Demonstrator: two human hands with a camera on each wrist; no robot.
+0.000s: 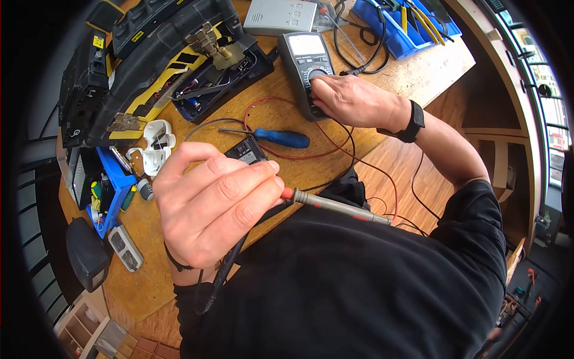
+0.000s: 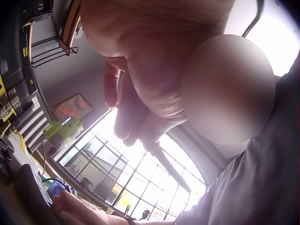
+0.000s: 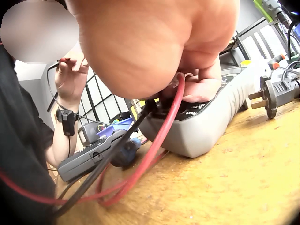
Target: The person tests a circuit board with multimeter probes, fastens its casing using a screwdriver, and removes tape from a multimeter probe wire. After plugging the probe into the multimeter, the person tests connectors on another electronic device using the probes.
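Observation:
In the head view, the left hand [image 1: 218, 203] pinches a grey probe [image 1: 341, 206] with a red end between thumb and fingers, held above the table's near edge; the same hand [image 2: 145, 79] and probe [image 2: 172, 168] show in the left wrist view. The right hand [image 1: 359, 102] lies on the multimeter [image 1: 308, 60], its fingers at the round dial. Seen from the right wrist, that hand [image 3: 150, 47] covers the face of the multimeter [image 3: 187, 138]; a red lead [image 3: 161, 136] and a black lead [image 3: 108, 164] run from beneath it.
A blue screwdriver [image 1: 281, 137] and a black adapter [image 1: 245, 151] lie between the hands. Behind stand a black and yellow tool case [image 1: 149, 66], a grey box [image 1: 280, 15] and a blue bin [image 1: 397, 36]. At left are another blue bin [image 1: 113, 185] and a white container [image 1: 156, 149].

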